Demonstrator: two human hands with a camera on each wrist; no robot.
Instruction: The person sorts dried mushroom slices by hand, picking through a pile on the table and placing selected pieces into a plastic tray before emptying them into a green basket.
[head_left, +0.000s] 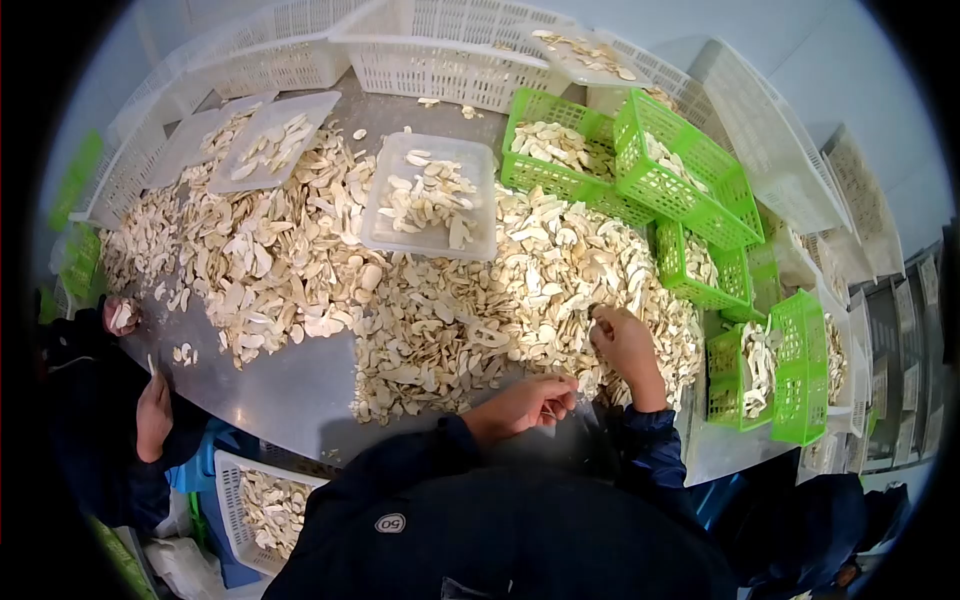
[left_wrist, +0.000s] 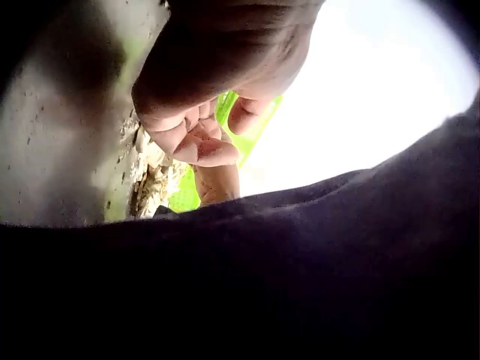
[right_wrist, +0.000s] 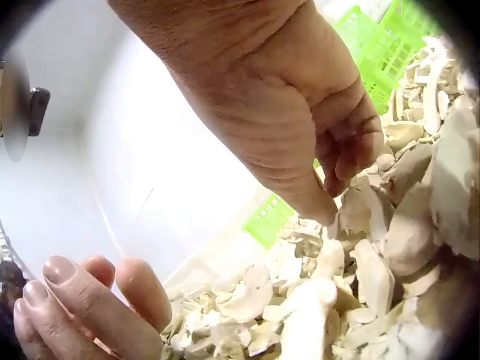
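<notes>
A wide heap of pale dried mushroom slices (head_left: pixel 430 330) covers the metal table. My right hand (head_left: pixel 625 345) reaches down into its right part, fingers bent. In the right wrist view, the thumb tip of the right hand (right_wrist: pixel 292 142) is right at a mushroom slice (right_wrist: pixel 373 277); I cannot tell whether it pinches one. My left hand (head_left: pixel 525 405) hovers at the heap's near edge, palm turned inward. Its fingers (left_wrist: pixel 199 142) curl loosely, with the thumb apart and no slice showing between them in the left wrist view.
A clear plastic lid (head_left: pixel 440 150) with slices lies on the heap. Green baskets (head_left: pixel 690 180) of slices stand at the right, white crates (head_left: pixel 450 75) along the back. Another person's hand (head_left: pixel 153 415) is at the left, above a white basket (head_left: pixel 235 500) of slices.
</notes>
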